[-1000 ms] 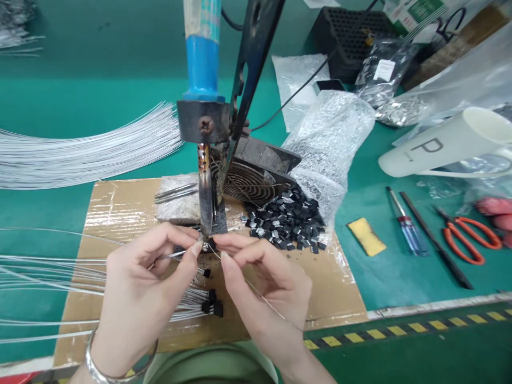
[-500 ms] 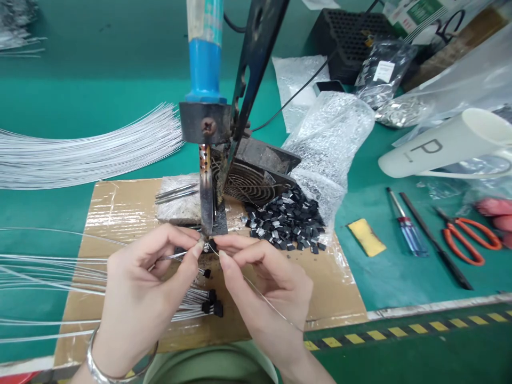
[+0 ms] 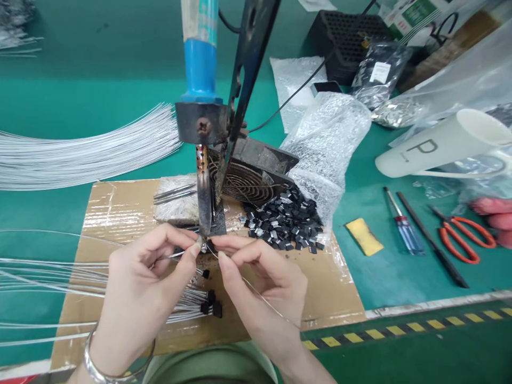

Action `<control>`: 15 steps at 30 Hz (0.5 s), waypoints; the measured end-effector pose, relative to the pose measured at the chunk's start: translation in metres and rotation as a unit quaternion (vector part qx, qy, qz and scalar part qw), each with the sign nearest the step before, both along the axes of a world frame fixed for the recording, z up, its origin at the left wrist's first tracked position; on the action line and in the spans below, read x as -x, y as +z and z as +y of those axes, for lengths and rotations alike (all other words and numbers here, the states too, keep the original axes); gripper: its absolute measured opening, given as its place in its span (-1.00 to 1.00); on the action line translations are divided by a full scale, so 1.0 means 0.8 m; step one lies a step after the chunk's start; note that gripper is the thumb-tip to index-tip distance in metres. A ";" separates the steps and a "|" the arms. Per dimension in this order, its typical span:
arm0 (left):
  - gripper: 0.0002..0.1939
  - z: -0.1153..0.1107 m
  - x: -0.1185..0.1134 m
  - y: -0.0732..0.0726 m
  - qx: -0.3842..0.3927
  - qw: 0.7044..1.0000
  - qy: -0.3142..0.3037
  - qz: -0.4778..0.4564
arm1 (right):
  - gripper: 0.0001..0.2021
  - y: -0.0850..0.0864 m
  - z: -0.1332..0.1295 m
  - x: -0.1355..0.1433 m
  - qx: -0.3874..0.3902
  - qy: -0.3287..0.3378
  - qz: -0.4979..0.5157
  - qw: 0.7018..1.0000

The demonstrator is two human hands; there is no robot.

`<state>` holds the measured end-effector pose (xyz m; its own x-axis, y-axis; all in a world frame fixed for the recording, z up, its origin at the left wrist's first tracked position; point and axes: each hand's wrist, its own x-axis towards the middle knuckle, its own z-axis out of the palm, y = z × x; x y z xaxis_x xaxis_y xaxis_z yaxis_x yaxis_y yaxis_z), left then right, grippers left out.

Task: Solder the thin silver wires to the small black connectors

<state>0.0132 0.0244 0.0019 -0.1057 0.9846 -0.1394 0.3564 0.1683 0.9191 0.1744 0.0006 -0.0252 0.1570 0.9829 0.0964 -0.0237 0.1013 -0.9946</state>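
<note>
A soldering iron (image 3: pixel 201 74) with a blue handle hangs tip down in a black metal stand (image 3: pixel 246 69). Just left of its tip, my left hand (image 3: pixel 146 288) is closed in a pinch on a white wire (image 3: pixel 174 255), whose end is hidden by the fingertips. My right hand (image 3: pixel 266 293) pinches a thin solder wire (image 3: pixel 264 300) between thumb and forefinger, its end close to the iron's tip. The solder trails across my right palm toward the wrist. Beneath my hands lie white wires with black connectors (image 3: pixel 216 309) on a cardboard sheet (image 3: pixel 280 312).
Behind the tip is a dusty fan (image 3: pixel 256 184), with a heap of small black connectors (image 3: pixel 286 221) beside it. A bundle of white wires (image 3: pixel 84 152) lies left. To the right are a yellow sponge (image 3: pixel 364 237), a screwdriver (image 3: pixel 406 226), orange-handled cutters (image 3: pixel 464 234) and a white mug (image 3: pixel 436 144).
The whole view has shifted slightly, so things appear a little further left. Both hands keep their pinches at the iron's tip, with hardly any other movement.
</note>
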 end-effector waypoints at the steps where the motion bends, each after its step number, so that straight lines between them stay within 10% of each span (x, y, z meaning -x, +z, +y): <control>1: -0.95 0.001 0.000 0.001 0.000 1.000 0.001 0.000 | -0.81 0.000 0.000 0.000 0.002 -0.001 -0.001 1.000; 15: -0.96 0.009 -0.007 0.007 -0.017 1.000 0.022 -0.011 | -0.80 0.004 0.003 0.003 0.013 -0.009 -0.003 1.000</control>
